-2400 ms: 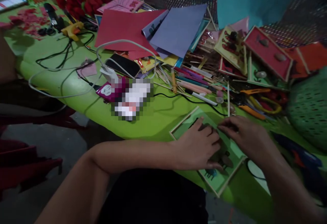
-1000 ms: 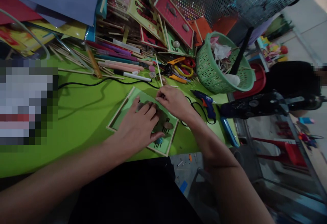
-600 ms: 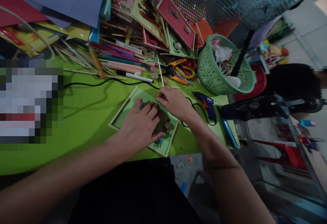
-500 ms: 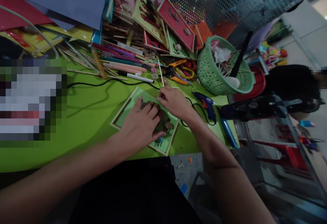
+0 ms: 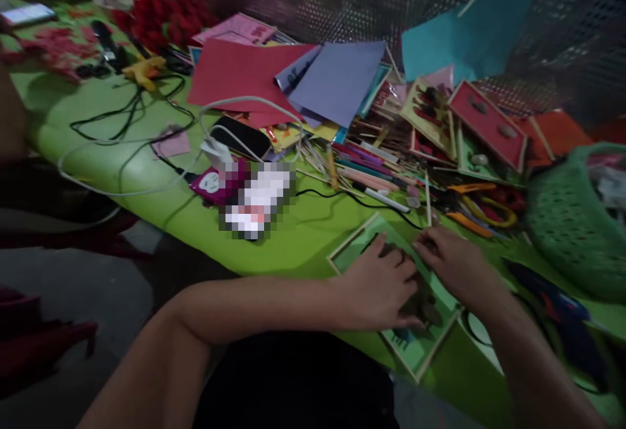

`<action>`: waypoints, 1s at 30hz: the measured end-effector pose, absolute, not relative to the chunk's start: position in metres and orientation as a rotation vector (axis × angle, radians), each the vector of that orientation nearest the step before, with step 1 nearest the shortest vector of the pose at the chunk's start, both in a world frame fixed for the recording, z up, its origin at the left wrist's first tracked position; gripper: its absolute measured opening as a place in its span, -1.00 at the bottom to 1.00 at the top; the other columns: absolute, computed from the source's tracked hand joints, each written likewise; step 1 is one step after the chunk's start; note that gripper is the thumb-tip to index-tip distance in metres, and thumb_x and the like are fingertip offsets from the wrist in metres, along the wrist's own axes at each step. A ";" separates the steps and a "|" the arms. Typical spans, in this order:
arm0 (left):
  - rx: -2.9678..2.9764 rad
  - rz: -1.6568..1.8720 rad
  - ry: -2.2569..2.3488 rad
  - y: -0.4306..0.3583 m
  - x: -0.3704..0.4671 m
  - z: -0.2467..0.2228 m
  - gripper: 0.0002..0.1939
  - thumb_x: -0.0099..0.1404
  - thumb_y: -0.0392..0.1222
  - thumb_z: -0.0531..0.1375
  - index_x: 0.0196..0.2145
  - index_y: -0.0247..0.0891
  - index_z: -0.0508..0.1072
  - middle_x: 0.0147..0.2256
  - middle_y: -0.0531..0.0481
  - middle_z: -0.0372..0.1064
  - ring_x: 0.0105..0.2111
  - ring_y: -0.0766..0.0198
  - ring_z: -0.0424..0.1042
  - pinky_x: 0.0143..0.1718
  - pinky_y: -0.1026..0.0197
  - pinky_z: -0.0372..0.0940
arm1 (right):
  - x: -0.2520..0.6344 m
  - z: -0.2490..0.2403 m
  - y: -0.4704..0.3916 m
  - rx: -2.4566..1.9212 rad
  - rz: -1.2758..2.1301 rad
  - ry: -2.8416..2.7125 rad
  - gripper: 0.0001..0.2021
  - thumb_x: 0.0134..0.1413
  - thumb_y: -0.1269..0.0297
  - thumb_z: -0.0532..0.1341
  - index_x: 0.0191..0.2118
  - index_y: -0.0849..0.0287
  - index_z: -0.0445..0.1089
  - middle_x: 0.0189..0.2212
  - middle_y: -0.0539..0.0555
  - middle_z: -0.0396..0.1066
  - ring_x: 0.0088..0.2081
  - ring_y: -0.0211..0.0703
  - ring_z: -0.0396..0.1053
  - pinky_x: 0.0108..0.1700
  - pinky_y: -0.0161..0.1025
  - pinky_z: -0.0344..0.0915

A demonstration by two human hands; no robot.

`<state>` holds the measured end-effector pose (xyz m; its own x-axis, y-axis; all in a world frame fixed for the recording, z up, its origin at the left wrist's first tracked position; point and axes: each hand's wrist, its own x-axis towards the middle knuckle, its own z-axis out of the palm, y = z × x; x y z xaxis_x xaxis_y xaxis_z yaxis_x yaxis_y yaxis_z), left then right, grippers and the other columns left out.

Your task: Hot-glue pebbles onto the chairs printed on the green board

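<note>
A green picture panel with a thin wooden frame lies tilted on the table, with brown pebbles and dark drawn lines on it. Across its middle rests my left hand, palm down and fingers spread, covering part of the picture. My right hand is curled at the panel's upper right edge, fingers pinched together; what they hold is hidden. A pale thin stick ends right behind that hand, and I cannot tell whether the fingers touch it.
Behind the panel lie pens and sticks, orange-handled scissors and finished framed pictures. A green basket and a dark blue glue gun are on the right. Leftward are a phone, a purple power socket and cables.
The view has swung left, bringing the left part of the table, with its cables and red flowers, into sight. Both hands keep nearly the same places on the panel.
</note>
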<state>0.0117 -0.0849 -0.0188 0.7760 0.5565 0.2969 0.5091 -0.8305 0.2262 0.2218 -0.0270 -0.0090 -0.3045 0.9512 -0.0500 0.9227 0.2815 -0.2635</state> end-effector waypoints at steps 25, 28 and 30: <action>2.821 0.535 0.856 -0.086 0.009 -0.015 -0.46 0.39 0.24 0.16 -0.02 -0.33 0.54 -0.04 -0.19 0.48 0.03 -0.06 0.38 0.22 -0.27 0.12 | 0.227 -0.003 -0.040 -1.807 0.428 -2.185 -0.84 0.19 0.12 0.16 -0.31 0.09 0.32 -0.37 0.13 0.45 -0.31 0.05 0.44 -0.25 -0.06 0.30; 2.810 0.442 0.922 -0.086 0.009 -0.008 -0.48 0.39 0.23 0.18 -0.01 -0.31 0.53 0.02 -0.21 0.46 0.09 -0.07 0.36 0.26 -0.26 0.10 | 0.225 0.010 -0.039 -1.708 0.827 -1.854 -0.85 0.18 0.13 0.19 -0.27 0.09 0.30 -0.33 0.08 0.48 -0.34 -0.08 0.48 -0.24 -0.13 0.37; 2.813 0.437 0.965 -0.086 0.009 -0.005 -0.52 0.42 0.15 0.18 0.03 -0.31 0.51 0.07 -0.20 0.44 0.15 -0.04 0.33 0.32 -0.22 0.04 | 0.221 0.020 -0.039 -1.641 1.026 -1.710 -0.88 0.21 0.20 0.19 -0.30 0.06 0.24 -0.31 0.05 0.47 -0.33 -0.19 0.48 -0.16 -0.18 0.40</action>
<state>0.0086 -0.0861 -0.0049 0.7528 0.6177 0.2277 0.5783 -0.7857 0.2197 0.2208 -0.0395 0.0203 -0.1018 0.9881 -0.1153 0.5665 -0.0377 -0.8232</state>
